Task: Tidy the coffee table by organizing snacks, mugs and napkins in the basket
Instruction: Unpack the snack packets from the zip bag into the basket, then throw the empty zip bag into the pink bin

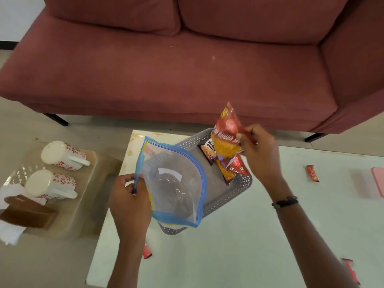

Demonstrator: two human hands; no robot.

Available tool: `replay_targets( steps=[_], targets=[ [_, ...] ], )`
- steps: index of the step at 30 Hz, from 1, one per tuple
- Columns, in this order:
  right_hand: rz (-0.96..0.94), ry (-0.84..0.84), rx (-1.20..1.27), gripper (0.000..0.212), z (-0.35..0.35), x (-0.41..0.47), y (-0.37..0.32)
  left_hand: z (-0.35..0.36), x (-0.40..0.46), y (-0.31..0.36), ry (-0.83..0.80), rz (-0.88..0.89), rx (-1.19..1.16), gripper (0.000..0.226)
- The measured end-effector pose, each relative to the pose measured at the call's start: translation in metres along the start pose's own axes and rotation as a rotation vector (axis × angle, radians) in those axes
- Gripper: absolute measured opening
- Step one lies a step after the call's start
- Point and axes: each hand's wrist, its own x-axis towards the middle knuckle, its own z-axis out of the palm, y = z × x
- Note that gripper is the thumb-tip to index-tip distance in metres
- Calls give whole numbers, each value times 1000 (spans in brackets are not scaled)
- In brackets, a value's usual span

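A grey perforated basket (232, 196) sits on the pale coffee table (249, 235). My left hand (129, 202) grips the edge of a clear zip bag with a blue rim (176, 183), held over the basket's left half. My right hand (259, 150) holds a red and yellow snack packet (226, 138) above the basket's far side. Inside the basket lie a peanut packet (208, 151) and another red snack packet (234, 168). Two white mugs with red flowers (62, 155) (48, 185) lie on a tray (91, 183) at the left.
A brown napkin holder with white napkins (25, 215) sits on the tray's near end. Small red sachets (312, 173) (147, 252) (351, 271) lie on the table. A pink object (378, 181) is at the right edge. A red sofa (187, 69) stands beyond.
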Motion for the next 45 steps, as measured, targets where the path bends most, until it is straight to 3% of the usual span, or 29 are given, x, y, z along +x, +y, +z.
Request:
replay_targets(
  steps=[4, 9, 17, 22, 23, 28, 30, 35, 38, 41, 43, 45],
  targets=[
    [160, -155, -108, 7, 52, -10, 66, 3, -2, -3, -2, 15, 20, 9],
    [270, -183, -49, 5, 88, -25, 100, 6, -2, -4, 4, 23, 27, 9],
    [328, -108, -244, 24, 83, -35, 99, 7, -7, -1, 7, 10, 26, 10],
    [225, -79, -334, 41, 65, -52, 84, 6, -12, 4, -29, -38, -65, 16],
    [193, -123, -281, 52, 60, -60, 82, 7, -13, 6, -34, -68, -114, 15],
    [138, -651, 133, 112, 21, -122, 43, 11, -27, 31, -107, -237, -430, 12],
    [194, -660, 275, 104, 8, -139, 13, 14, -38, 44, -149, -234, -495, 22],
    [219, -189, 491, 33, -16, -144, -9, 22, -78, 71, -420, -196, -704, 25],
    [266, 53, 498, 24, -45, -143, 0, 25, -96, 71, -496, -105, -791, 25],
    [325, 86, 609, 16, -91, -142, 7, 38, -99, 48, -396, 99, -517, 63],
    [340, 23, 684, 15, -126, -144, 16, 50, -104, 32, -491, 110, -357, 85],
    [349, -46, 690, 13, -156, -148, 28, 64, -111, 19, -700, 87, -302, 69]
  ],
)
